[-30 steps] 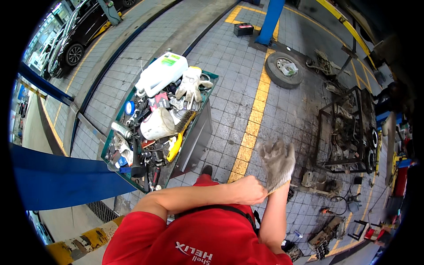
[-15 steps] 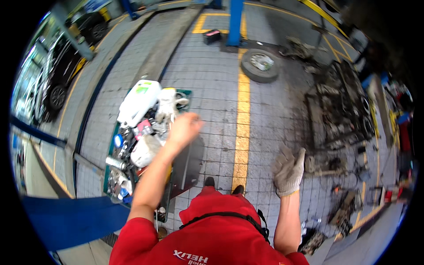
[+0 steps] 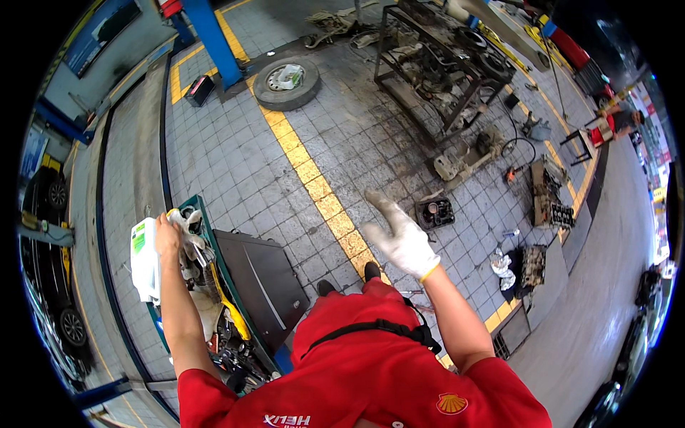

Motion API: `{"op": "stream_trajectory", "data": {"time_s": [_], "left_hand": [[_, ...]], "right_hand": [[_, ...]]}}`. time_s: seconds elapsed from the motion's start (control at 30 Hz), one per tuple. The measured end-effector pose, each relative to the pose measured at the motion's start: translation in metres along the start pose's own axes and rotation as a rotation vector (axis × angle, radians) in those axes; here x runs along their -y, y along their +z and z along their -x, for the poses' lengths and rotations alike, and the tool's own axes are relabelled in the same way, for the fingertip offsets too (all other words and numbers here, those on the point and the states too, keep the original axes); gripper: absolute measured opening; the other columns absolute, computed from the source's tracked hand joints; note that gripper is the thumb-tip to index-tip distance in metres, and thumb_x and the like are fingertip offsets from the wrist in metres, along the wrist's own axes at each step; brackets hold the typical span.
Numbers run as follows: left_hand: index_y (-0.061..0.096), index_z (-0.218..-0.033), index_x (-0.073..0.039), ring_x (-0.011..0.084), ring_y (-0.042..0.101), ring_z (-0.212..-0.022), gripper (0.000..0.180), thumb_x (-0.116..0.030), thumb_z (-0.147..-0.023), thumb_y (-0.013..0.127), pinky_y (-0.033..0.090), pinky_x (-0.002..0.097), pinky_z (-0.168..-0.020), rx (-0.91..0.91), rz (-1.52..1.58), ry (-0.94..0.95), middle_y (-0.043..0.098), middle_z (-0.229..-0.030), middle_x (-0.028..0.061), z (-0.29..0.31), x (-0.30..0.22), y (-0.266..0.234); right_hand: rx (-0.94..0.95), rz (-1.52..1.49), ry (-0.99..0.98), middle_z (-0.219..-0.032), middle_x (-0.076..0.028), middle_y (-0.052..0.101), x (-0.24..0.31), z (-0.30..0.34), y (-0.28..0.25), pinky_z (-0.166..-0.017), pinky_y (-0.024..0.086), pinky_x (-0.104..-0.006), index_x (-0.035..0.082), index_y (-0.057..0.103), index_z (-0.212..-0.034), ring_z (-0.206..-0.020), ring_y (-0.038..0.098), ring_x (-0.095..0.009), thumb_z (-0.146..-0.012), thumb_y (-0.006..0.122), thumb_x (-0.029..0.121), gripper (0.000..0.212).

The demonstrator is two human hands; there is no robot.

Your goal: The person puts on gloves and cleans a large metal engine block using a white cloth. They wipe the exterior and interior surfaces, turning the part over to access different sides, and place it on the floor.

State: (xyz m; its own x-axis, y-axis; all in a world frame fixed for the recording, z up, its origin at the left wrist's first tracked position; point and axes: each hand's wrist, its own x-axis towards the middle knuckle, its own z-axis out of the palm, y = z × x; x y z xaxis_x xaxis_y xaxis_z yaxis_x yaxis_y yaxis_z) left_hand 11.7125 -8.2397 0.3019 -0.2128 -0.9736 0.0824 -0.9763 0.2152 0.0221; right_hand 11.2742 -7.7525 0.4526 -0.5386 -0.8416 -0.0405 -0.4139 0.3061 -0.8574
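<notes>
My bare left hand [image 3: 169,237] is over the tool cart at the left. Its fingers are closed at the yellow-edged cuff of a white work glove [image 3: 190,222], which lies on the cart's far end. Right beside that hand stands a white plastic jug [image 3: 144,258] with a green label. My right hand [image 3: 401,241] wears a whitish knitted glove with dirty fingertips. It is held out over the tiled floor, thumb and fingers apart, with nothing in it.
The green-rimmed cart [image 3: 214,246] also bears a yellow-handled tool [image 3: 236,319] and several hand tools. Ahead lies a wheel [image 3: 287,84] near a blue post [image 3: 212,43]. To the right are a metal frame [image 3: 435,139] with engine parts, an engine block [image 3: 549,200] and other loose parts.
My view has swung to the right. My left hand has gone to the glove beside the jug. My right hand has risen forward, its fingers now spread.
</notes>
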Motion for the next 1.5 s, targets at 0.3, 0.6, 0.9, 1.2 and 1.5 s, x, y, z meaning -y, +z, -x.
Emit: {"op": "stream_trajectory", "data": {"time_s": [0.3, 0.6, 0.9, 1.2, 1.5], "left_hand": [[0.047, -0.154, -0.005, 0.0425, 0.058, -0.137, 0.049, -0.020, -0.107, 0.050, 0.051, 0.0507, -0.110, 0.170, 0.149, -0.039, 0.059, -0.148, 0.0249, -0.067, 0.027, 0.035], [0.069, -0.128, -0.004, 0.0397, 0.068, -0.124, 0.033, -0.019, -0.101, 0.057, 0.056, 0.0498, -0.104, 0.360, -0.207, 0.019, 0.072, -0.132, 0.0216, -0.054, -0.015, -0.025], [0.075, -0.110, -0.008, 0.0380, 0.074, -0.100, 0.020, -0.016, -0.093, 0.070, 0.058, 0.0474, -0.087, 0.128, 0.102, 0.251, 0.077, -0.106, 0.0195, -0.006, -0.043, -0.174], [0.073, -0.102, -0.004, 0.0293, 0.066, -0.092, 0.018, -0.003, -0.085, 0.078, 0.054, 0.0398, -0.086, -0.523, 0.435, 0.600, 0.073, -0.095, 0.0094, 0.098, -0.119, -0.276], [0.076, -0.102, -0.005, 0.0227, 0.073, -0.108, 0.015, -0.010, -0.089, 0.070, 0.056, 0.0328, -0.079, -0.304, 0.542, 1.490, 0.076, -0.116, 0.0070, 0.260, -0.240, -0.197]], "right_hand": [[-0.180, 0.558, -0.419, -0.140, -0.018, 0.062, 0.008, 0.028, -0.008, -0.117, 0.043, -0.0515, 0.004, 0.063, -0.138, -0.135, 0.055, -0.039, -0.085, 0.083, 0.027, 0.061], [-0.171, 0.494, -0.287, -0.144, -0.018, 0.062, 0.001, 0.042, 0.014, -0.114, 0.045, -0.0493, 0.007, 0.064, -0.138, -0.134, 0.057, -0.040, -0.089, 0.079, 0.016, 0.052], [-0.123, 0.320, -0.166, -0.142, -0.018, 0.064, -0.001, 0.035, 0.019, -0.113, 0.048, -0.0444, 0.006, 0.067, -0.133, -0.132, 0.061, -0.038, -0.092, 0.076, 0.012, 0.043], [0.057, -0.118, 0.041, -0.113, -0.017, 0.075, 0.017, 0.011, 0.045, -0.088, 0.059, -0.0368, 0.003, 0.074, -0.117, -0.099, 0.075, -0.026, -0.104, 0.068, 0.020, 0.023], [0.476, -1.661, 0.465, -0.151, -0.008, 0.058, 0.034, -0.019, 0.080, -0.116, 0.048, -0.0439, 0.010, 0.051, -0.149, -0.135, 0.060, -0.024, -0.107, 0.032, 0.075, 0.080]]}}
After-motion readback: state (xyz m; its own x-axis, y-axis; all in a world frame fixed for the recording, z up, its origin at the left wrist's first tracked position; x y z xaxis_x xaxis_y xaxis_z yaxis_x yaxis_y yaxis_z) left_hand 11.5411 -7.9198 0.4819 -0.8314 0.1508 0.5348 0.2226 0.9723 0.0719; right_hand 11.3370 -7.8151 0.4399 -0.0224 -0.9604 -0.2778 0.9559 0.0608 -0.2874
